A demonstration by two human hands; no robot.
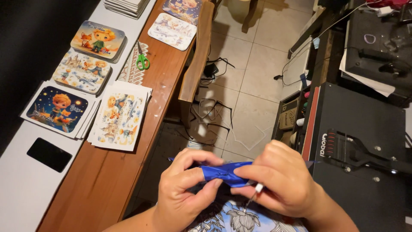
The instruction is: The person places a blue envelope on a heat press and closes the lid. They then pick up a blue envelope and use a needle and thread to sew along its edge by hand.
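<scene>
Both hands work together, the left hand (pixel 184 189) and right hand (pixel 279 178) pinching a crumpled blue strip (pixel 225 172) between them; green scissors (pixel 142 60) lie at eleven o'clock, well apart.

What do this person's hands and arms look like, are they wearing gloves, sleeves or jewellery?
Both the left hand and the right hand are bare: no gloves, and no rings or watch that show. The forearms carry no sleeves as far as the picture reaches. Nails are short and unpainted where visible.

dim warm indoor light, soft shadows, sharp overall, dark left edge.
</scene>
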